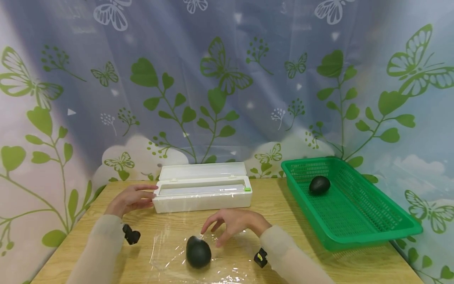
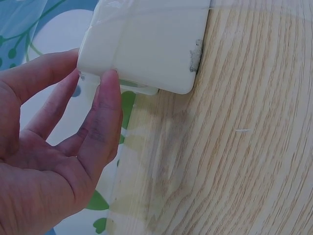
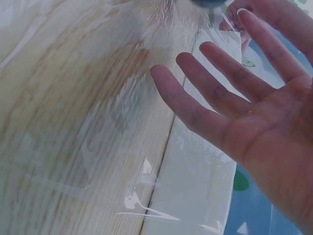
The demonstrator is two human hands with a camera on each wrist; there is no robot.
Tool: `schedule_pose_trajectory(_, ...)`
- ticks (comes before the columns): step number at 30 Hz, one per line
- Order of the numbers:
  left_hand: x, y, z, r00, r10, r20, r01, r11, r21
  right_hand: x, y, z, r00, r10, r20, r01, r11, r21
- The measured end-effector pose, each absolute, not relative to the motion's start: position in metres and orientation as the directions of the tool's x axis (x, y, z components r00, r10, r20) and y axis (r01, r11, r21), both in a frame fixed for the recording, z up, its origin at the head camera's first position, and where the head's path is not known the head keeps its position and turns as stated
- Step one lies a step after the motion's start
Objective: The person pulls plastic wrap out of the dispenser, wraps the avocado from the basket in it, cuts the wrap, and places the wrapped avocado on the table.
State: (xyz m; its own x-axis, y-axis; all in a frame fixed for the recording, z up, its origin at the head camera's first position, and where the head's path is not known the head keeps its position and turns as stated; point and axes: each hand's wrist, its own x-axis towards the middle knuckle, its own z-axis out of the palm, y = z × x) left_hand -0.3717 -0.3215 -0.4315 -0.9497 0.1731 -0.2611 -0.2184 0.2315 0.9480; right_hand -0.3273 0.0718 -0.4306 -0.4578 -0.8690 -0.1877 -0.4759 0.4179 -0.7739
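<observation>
A dark green avocado [image 1: 198, 252] rests on a sheet of clear cling film [image 1: 166, 256] spread over the table. My right hand [image 1: 234, 223] hovers just behind and to the right of the avocado, its fingers spread and holding nothing. In the right wrist view the straight fingers stand over the film, and the avocado's dark edge [image 3: 209, 2] shows at the top. Behind is a white cling film dispenser box [image 1: 202, 203] with its lid up and a roll inside. My left hand [image 1: 133, 200] touches the box's left end with nearly straight fingertips.
At the right stands a green plastic basket [image 1: 358, 236] with another avocado [image 1: 319, 185] inside. A green slide cutter [image 1: 247, 189] sits at the box's right end. A patterned curtain [image 1: 227, 98] hangs behind the wooden table [image 1: 269, 197].
</observation>
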Motion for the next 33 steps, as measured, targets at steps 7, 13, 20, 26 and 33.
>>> schedule_pose_trajectory(7, -0.371, -0.322, -0.431, -0.949, 0.184, -0.255, -0.209, 0.237, 0.949, -0.326, 0.069, -0.431, -0.455, -0.869, -0.193, -0.479, 0.421, -0.77)
schedule_pose_trajectory(13, -0.372, -0.322, -0.432, -0.949, 0.177, -0.26, -0.215, 0.237, 0.947, -0.324, 0.067, -0.428, -0.445, -0.876, -0.185, -0.485, 0.41, -0.772)
schedule_pose_trajectory(20, -0.372, -0.323, -0.433, -0.949, 0.184, -0.257, -0.212, 0.232, 0.949, -0.322, 0.06, -0.428, -0.44, -0.878, -0.188, -0.487, 0.409, -0.772)
schedule_pose_trajectory(26, -0.371, -0.322, -0.432, -0.95, 0.177, -0.256, -0.212, 0.232, 0.949, -0.317, 0.052, -0.429, -0.457, -0.863, -0.213, -0.489, 0.444, -0.75)
schedule_pose_trajectory(33, -0.371, -0.321, -0.431, -0.951, 0.174, -0.257, -0.215, 0.228, 0.949, -0.317, 0.046, -0.422, -0.297, -0.941, -0.162, -0.612, 0.318, -0.724)
